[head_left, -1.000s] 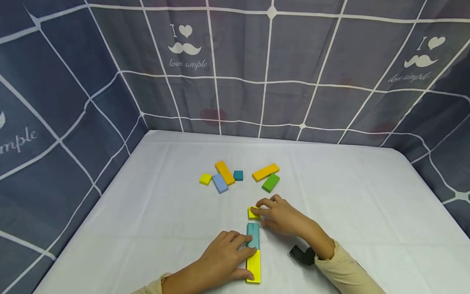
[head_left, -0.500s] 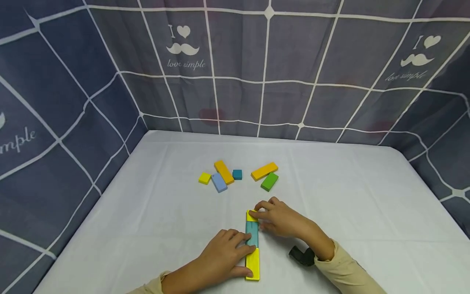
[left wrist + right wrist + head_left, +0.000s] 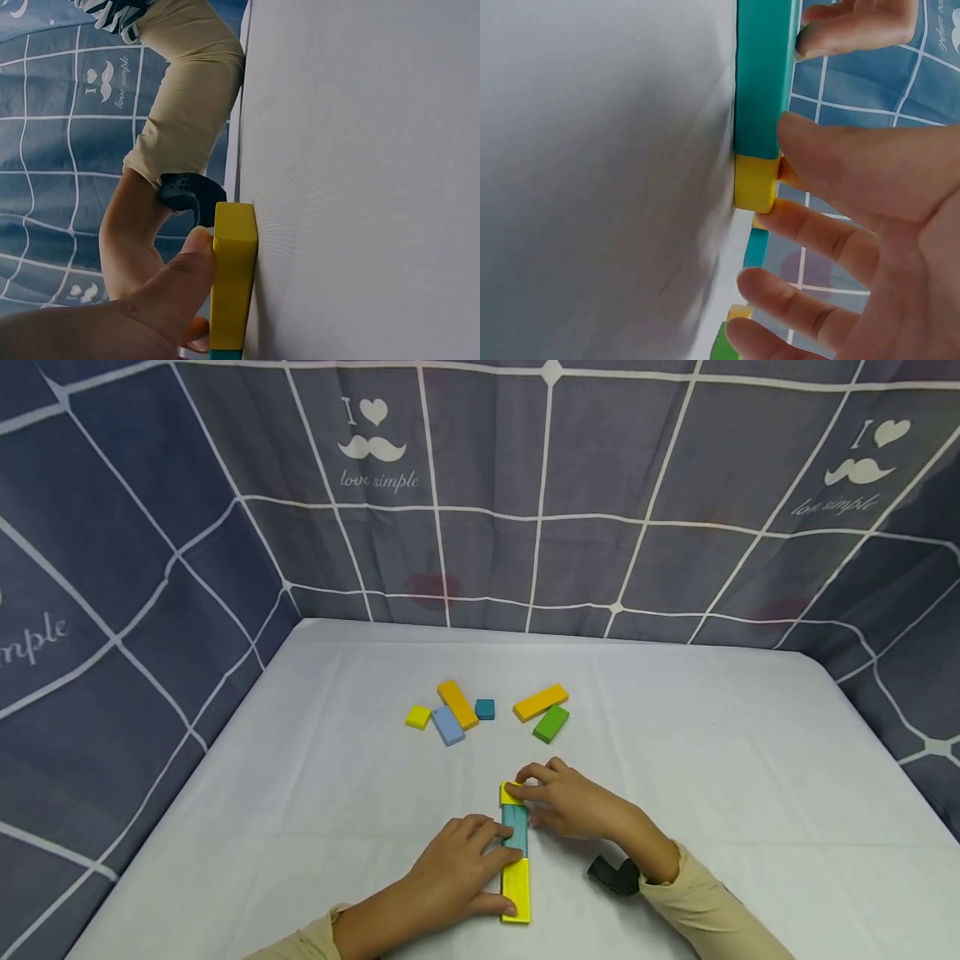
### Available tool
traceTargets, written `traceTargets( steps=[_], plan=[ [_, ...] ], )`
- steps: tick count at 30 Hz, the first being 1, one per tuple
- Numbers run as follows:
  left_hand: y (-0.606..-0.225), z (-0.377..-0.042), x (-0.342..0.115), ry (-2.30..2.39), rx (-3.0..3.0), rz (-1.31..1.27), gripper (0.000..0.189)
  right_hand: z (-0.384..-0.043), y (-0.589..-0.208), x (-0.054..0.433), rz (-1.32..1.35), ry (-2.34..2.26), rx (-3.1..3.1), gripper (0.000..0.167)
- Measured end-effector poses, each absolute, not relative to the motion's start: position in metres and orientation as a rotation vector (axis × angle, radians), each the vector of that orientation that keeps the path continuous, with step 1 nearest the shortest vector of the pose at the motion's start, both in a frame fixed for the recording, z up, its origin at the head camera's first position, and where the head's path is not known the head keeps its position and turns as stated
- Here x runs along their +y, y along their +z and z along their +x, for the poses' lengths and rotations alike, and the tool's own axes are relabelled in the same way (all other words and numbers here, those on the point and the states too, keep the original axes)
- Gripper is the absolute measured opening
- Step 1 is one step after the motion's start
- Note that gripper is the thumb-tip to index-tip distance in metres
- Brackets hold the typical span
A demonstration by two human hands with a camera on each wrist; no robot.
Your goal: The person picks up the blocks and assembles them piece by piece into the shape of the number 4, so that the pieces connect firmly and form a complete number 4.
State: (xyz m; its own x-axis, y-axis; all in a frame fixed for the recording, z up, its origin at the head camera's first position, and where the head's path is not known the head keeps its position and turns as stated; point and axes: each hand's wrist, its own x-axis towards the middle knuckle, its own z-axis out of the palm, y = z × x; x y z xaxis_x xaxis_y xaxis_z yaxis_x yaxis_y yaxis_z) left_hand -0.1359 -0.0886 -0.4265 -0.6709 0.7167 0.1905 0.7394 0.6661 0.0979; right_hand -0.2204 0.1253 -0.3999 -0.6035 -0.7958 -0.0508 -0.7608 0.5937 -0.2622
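Note:
A long yellow block (image 3: 516, 897), a teal block (image 3: 516, 835) and a small yellow block (image 3: 510, 793) lie end to end in one row. My left hand (image 3: 455, 878) rests its fingertips and thumb on the teal and long yellow blocks. In the left wrist view, its thumb presses the long yellow block (image 3: 234, 277) near one end. At the far end, my right hand (image 3: 573, 802) holds the small yellow block between its fingers. The right wrist view has the small yellow block (image 3: 756, 182) touching the teal block (image 3: 765, 82), the thumb near their joint.
Beyond the row lie a yellow cube (image 3: 418, 717), a light blue block (image 3: 447, 725), an orange block (image 3: 457, 704), a dark teal cube (image 3: 485, 709), another orange block (image 3: 541, 702) and a green block (image 3: 551, 724). White cloth covers the table (image 3: 337, 793); a checked curtain (image 3: 480, 556) hangs behind.
My right hand has brought the small yellow block toward me against the teal block, closing the gap, then shifted it slightly left. My left hand has stayed on the row.

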Motion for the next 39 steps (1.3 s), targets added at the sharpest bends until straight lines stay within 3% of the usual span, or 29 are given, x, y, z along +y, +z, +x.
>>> traceTargets(
  steps=[10, 39],
  plan=[
    [-0.425, -0.138, -0.088, -0.186, -2.833, -1.158, 0.067, -0.224, -0.397, 0.123, -1.302, -0.316, 2.645, 0.046],
    [-0.420, -0.151, -0.086, -0.304, -3.027, -1.111, 0.064, -0.233, -0.392, 0.127, -1.243, -0.387, 2.540, 0.043]
  ],
)
